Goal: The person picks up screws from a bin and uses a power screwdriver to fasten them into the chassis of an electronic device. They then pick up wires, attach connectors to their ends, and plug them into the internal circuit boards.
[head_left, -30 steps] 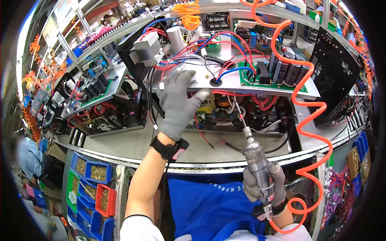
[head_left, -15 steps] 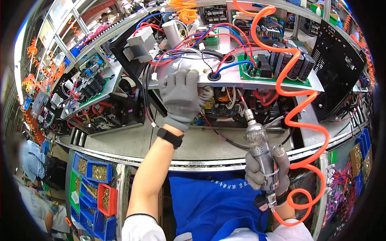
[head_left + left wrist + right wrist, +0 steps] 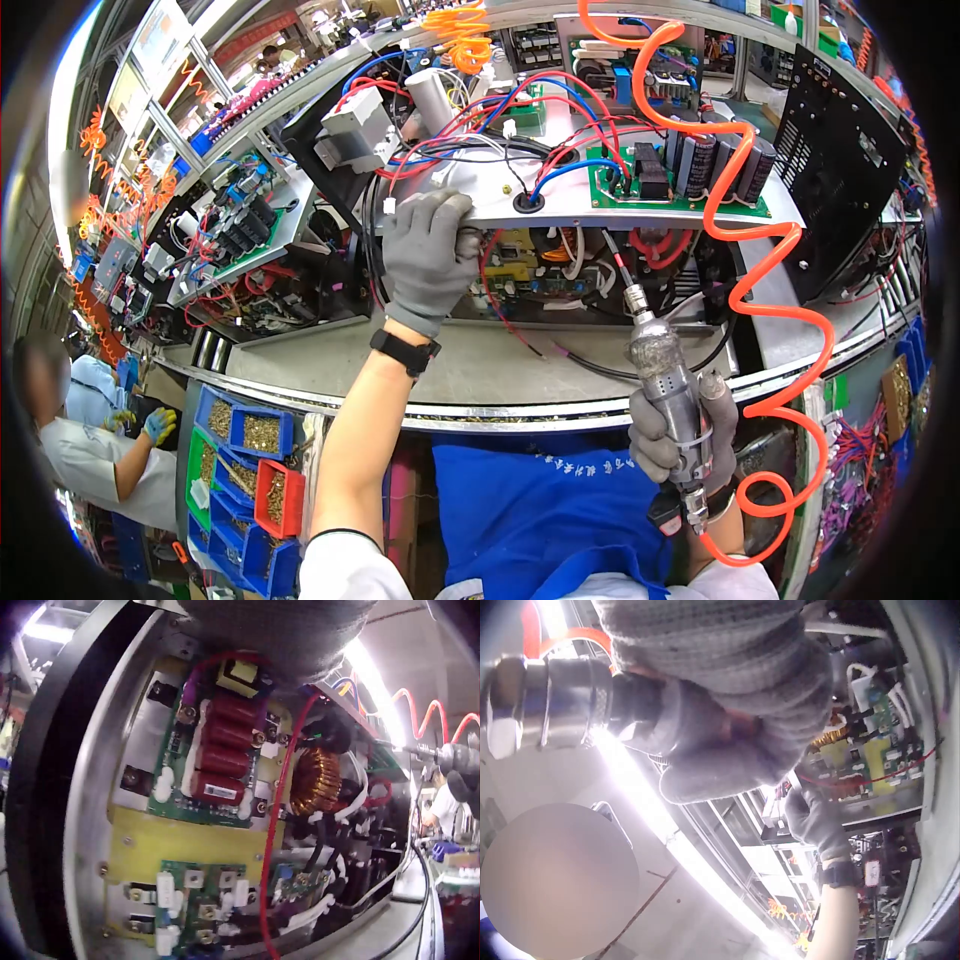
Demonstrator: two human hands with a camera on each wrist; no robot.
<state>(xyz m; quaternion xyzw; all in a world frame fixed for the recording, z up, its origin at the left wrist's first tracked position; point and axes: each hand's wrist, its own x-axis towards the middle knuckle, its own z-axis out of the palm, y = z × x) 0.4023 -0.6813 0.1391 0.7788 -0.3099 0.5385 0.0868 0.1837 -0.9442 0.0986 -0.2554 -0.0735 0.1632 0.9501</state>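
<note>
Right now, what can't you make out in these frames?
Head: part of the metal panel, covered by the left hand.
Right wrist: much of the driver, behind the right hand.
Head: pieces in the red bin, too small to identify.
Left wrist: white label, too small to read.

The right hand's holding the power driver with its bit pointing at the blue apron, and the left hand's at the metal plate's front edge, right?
Not quite. The head view shows the bit pointing away from the blue apron, toward the metal plate. The rest holds: the right hand holds the power driver, and the left hand is at the plate's front edge.
</note>
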